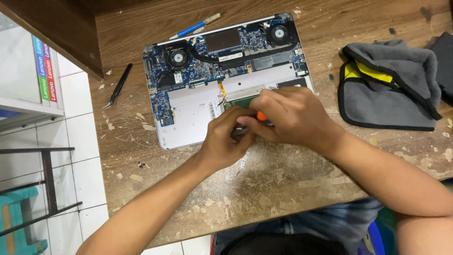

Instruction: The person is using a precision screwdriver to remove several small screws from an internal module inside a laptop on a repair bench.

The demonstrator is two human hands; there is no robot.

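Laptop [226, 80] lies opened near the worktop's far edge, back cover off, board and fans bare. Right hand [292, 115] grips an orange-handled screwdriver [261, 115]; left hand [224, 141] closes around its lower end.

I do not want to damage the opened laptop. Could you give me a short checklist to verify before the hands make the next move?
1. Opened laptop lies flat on the wooden table: ok.
2. Both hands on the orange-handled tool, left hand and right hand: ok.
3. Tool tip seated properly: cannot tell, the hands hide it.
4. Black tweezers and blue pen lie off the board: ok.
5. Grey cloth apart from the laptop: ok.
6. Table clean: not ok, flaked and littered.
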